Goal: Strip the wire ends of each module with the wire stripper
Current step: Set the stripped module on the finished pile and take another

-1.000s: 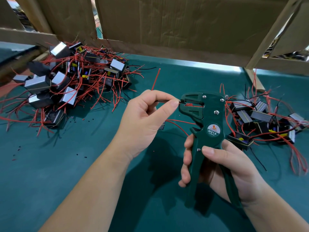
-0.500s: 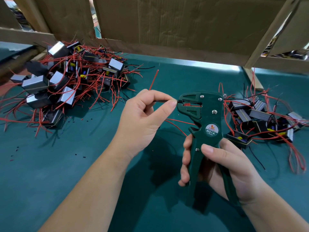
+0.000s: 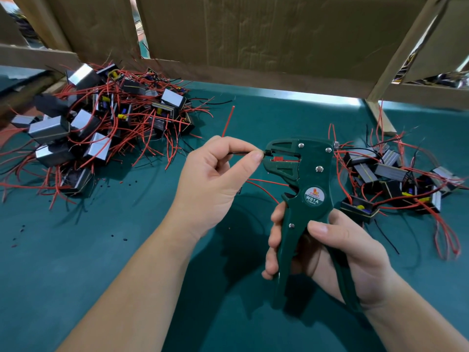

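My right hand (image 3: 337,252) grips the handles of a dark green wire stripper (image 3: 308,189), held upright with its jaws pointing left. My left hand (image 3: 215,181) pinches a thin black wire (image 3: 237,153) between thumb and forefinger, with the wire's end inside the stripper's jaws. A red wire (image 3: 227,121) sticks up behind my left hand, and two more red wires (image 3: 264,186) run out below it. The module these wires belong to is mostly hidden under my left hand.
A big heap of black and silver modules with red wires (image 3: 101,128) lies at the far left. A smaller group of modules (image 3: 385,181) lies at the right. Small black insulation bits (image 3: 121,184) dot the green mat (image 3: 76,262). Cardboard walls (image 3: 253,41) stand behind.
Both hands and the stripper stay almost where they were. The black wire remains pinched at the jaws. The view has drifted slightly.
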`<action>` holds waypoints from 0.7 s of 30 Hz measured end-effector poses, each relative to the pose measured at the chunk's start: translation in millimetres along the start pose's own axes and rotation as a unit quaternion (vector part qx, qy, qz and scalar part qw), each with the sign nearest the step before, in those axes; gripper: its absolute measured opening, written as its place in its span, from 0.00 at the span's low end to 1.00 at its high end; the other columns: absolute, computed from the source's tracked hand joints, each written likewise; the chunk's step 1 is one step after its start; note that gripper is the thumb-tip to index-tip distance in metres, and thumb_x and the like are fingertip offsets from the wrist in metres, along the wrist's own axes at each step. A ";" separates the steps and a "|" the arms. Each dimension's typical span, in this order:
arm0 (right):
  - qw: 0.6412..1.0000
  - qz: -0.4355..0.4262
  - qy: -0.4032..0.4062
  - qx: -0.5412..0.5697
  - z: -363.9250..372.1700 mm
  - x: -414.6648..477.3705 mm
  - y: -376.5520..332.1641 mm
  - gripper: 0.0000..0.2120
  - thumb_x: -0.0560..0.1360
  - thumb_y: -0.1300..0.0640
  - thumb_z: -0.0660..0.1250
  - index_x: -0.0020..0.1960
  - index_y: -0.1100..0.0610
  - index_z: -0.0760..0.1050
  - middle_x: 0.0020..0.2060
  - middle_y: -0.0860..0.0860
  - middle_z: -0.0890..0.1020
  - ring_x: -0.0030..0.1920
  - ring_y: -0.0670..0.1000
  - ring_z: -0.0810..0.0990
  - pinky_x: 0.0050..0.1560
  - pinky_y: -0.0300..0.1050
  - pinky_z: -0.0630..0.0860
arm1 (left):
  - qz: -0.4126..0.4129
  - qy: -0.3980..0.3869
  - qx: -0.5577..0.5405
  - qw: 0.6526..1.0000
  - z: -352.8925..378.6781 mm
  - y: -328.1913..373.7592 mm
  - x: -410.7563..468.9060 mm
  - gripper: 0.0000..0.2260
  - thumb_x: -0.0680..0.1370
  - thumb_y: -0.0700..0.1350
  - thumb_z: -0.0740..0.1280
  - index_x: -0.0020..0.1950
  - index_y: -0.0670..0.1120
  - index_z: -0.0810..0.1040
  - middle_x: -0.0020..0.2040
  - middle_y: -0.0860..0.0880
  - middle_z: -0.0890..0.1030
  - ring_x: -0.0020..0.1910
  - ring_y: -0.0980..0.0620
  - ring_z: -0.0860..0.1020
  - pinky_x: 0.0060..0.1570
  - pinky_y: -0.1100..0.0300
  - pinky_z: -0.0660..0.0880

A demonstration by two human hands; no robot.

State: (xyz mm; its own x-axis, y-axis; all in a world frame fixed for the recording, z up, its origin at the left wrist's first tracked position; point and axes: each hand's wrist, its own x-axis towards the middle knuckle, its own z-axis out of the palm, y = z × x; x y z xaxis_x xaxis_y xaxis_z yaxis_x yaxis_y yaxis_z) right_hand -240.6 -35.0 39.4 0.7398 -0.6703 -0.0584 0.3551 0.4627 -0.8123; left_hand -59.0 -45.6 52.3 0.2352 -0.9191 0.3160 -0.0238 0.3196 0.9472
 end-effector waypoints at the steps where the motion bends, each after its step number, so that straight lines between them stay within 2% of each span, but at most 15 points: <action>1: 1.000 0.000 0.006 -0.002 -0.2 0.1 0.2 0.22 0.65 0.53 0.77 0.53 0.64 0.78 0.40 0.63 0.79 0.36 0.63 0.80 0.42 0.60 0.77 | 0.001 -0.002 -0.001 1.000 0.1 0.2 -0.1 0.01 0.71 0.45 0.70 0.40 0.50 0.81 0.38 0.44 0.73 0.37 0.45 0.65 0.41 0.53 0.63; 9: 0.999 0.000 0.035 -0.027 0.6 -0.7 0.4 0.19 0.66 0.48 0.77 0.49 0.61 0.79 0.37 0.61 0.78 0.33 0.62 0.79 0.38 0.58 0.78 | 0.004 -0.015 -0.004 1.000 0.7 1.2 -0.7 0.01 0.71 0.45 0.70 0.40 0.52 0.81 0.39 0.42 0.73 0.37 0.46 0.65 0.42 0.53 0.63; 11: 0.998 0.002 0.044 -0.035 1.1 -0.8 -0.1 0.20 0.66 0.47 0.77 0.48 0.61 0.79 0.36 0.61 0.78 0.32 0.61 0.79 0.38 0.58 0.78 | 0.012 -0.016 0.016 1.000 -0.4 -0.1 -0.7 0.02 0.71 0.46 0.70 0.40 0.53 0.81 0.37 0.46 0.72 0.36 0.47 0.64 0.41 0.55 0.63; 13: 0.997 0.003 0.058 -0.047 2.4 -0.8 -0.1 0.21 0.65 0.45 0.77 0.46 0.60 0.79 0.35 0.60 0.78 0.31 0.61 0.79 0.36 0.58 0.78 | 0.025 -0.020 0.047 0.998 -1.8 -1.1 -0.1 0.01 0.72 0.47 0.69 0.40 0.53 0.79 0.34 0.56 0.71 0.33 0.53 0.64 0.38 0.61 0.63; 16: 0.995 0.000 0.089 -0.054 4.4 -0.3 -0.5 0.23 0.62 0.43 0.78 0.44 0.59 0.78 0.34 0.60 0.77 0.29 0.60 0.78 0.33 0.57 0.77 | 0.040 -0.030 0.073 0.996 -3.8 -1.6 -0.5 0.04 0.75 0.50 0.67 0.46 0.52 0.74 0.32 0.59 0.68 0.33 0.59 0.63 0.36 0.68 0.63; 19: 0.994 0.000 0.101 -0.051 5.1 -2.6 -0.4 0.24 0.60 0.41 0.79 0.43 0.59 0.77 0.33 0.60 0.76 0.27 0.59 0.76 0.31 0.54 0.76 | 0.071 -0.034 0.103 0.992 -5.0 -4.2 -1.2 0.08 0.77 0.55 0.58 0.55 0.56 0.67 0.34 0.59 0.63 0.32 0.60 0.63 0.36 0.69 0.64; 21: 0.993 -0.006 0.101 -0.054 7.4 -5.1 1.2 0.24 0.60 0.40 0.78 0.41 0.58 0.75 0.31 0.58 0.75 0.23 0.56 0.74 0.28 0.50 0.74 | 0.043 -0.008 0.082 0.996 -5.6 -6.4 1.9 0.13 0.76 0.56 0.56 0.59 0.58 0.65 0.36 0.57 0.64 0.32 0.61 0.64 0.36 0.69 0.65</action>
State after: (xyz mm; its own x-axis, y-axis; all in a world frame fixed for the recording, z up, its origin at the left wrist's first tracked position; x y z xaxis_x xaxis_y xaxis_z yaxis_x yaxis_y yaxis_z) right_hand -239.7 -26.7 43.0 0.6026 -0.7831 -0.1540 0.2919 0.3959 -0.8707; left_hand -52.9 -48.1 46.5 0.2107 -0.8934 0.3967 -0.2013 0.3575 0.9120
